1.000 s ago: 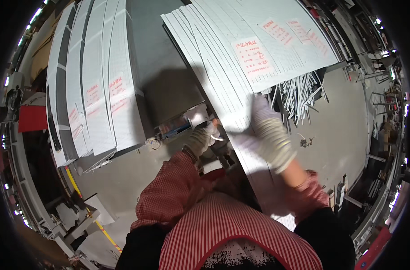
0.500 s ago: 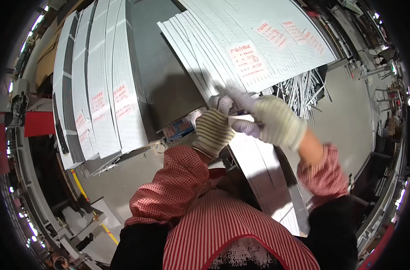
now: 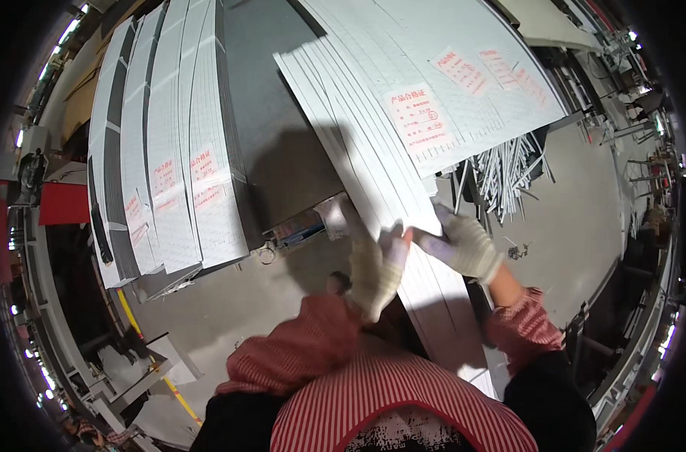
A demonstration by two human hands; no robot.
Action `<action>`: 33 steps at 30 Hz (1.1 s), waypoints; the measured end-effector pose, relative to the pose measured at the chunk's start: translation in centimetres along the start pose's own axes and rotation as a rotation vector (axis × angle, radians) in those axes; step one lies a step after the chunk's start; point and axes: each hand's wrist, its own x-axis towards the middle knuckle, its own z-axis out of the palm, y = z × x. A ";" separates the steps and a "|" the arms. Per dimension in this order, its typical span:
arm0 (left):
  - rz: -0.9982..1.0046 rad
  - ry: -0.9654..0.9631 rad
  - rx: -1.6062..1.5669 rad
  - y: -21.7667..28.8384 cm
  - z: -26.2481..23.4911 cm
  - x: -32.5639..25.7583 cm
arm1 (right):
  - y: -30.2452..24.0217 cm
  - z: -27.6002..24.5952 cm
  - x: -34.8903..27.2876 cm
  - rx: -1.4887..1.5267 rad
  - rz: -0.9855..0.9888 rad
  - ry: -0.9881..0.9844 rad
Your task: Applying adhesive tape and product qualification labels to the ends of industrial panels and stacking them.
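Both hands have come down nearer the apron (image 3: 335, 403) since half a second ago, from over the strips' middle to a lower stretch. Left hand (image 3: 376, 275), blurred, lies along the left edge of the long white strips (image 3: 441, 290), thumb toward their top. Right hand (image 3: 469, 247) rests at the right edge, thumb pointing inward, the two thumbs near each other. Whether the fingers close under the strips, I cannot tell for either hand. These strips slant from the bench (image 3: 264, 53) down past the hands to beside the apron. Just right of them lies a wide white stack (image 3: 433, 45) bearing red-printed labels (image 3: 417, 114). Beyond its near edge, thin offcuts (image 3: 501, 181) bunch above the grey floor (image 3: 569, 203). Across the dark bench, at left, stand more white stacks (image 3: 173, 128), also labelled.
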 end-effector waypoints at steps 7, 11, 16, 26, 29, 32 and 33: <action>-0.110 -0.087 -0.062 -1.6 -1.0 -0.4 | 0.9 -1.3 -0.4 0.329 0.276 -0.056; -0.102 -0.042 0.038 -2.5 -1.6 -0.1 | -0.3 0.0 0.5 0.674 0.303 -0.078; -0.189 -0.035 -0.119 -1.0 -1.4 1.0 | 0.1 0.7 0.6 0.698 0.283 -0.028; -0.610 -0.842 -1.410 -6.4 -3.2 3.2 | -0.1 1.1 0.9 0.470 0.194 -0.042; -0.867 -1.330 -2.452 -8.0 -4.1 3.6 | -0.6 1.1 1.1 0.468 0.180 -0.026; -0.384 -0.460 -1.006 -6.0 -3.2 4.4 | -0.2 1.3 1.0 0.501 0.209 -0.039; -0.213 -0.183 -0.516 -4.9 -3.1 4.6 | -0.1 1.4 1.0 0.520 0.215 -0.046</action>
